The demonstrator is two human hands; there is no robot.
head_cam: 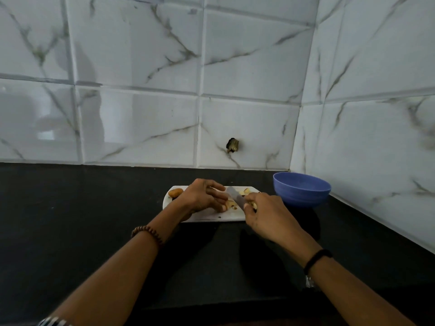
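Light is dim and cool, leaving soft pale glare and grey reflections on the glossy wall tiles (54,118) at far left. The black counter (70,220) swallows detail, with faint arm shadows near the middle. Tile lines bow toward the edges, and the knife (236,197) in the right hand (266,215) is smeared by motion.

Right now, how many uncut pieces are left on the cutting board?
1: a brown one at the cutting board's left end, beside the left hand. Others may be hidden under the hands.
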